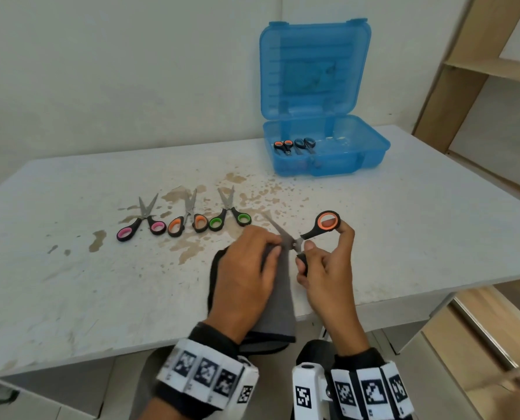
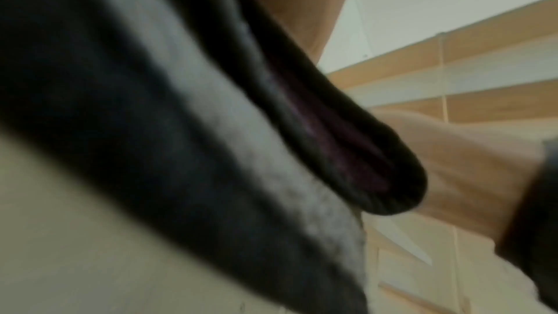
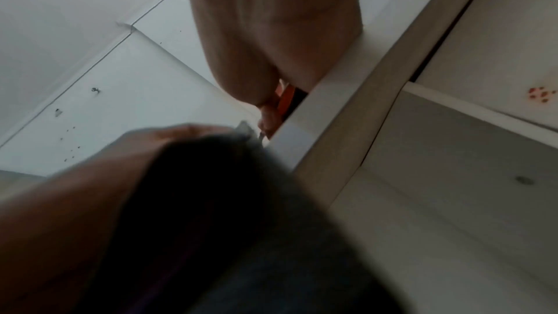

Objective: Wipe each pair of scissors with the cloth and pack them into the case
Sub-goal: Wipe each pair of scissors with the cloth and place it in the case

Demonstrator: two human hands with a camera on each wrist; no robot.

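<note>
Stained white table (image 1: 404, 225) carries three scissors (image 1: 189, 218) and open blue case (image 1: 328, 159)

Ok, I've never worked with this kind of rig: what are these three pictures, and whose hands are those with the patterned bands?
No machine here: a person works bare-handed, wearing cameras and marker bands on the wrists. The large picture comes from a camera on the head, looking down at a white table. The other two come from the wrist cameras and are blurred; they show mostly dark cloth and skin.

The left hand grips a grey cloth against one blade of the orange-handled scissors, which the right hand holds open by the handles.

Three more pairs lie in a row: pink scissors, orange scissors, green scissors. The open blue case at the back already holds two pairs.
</note>
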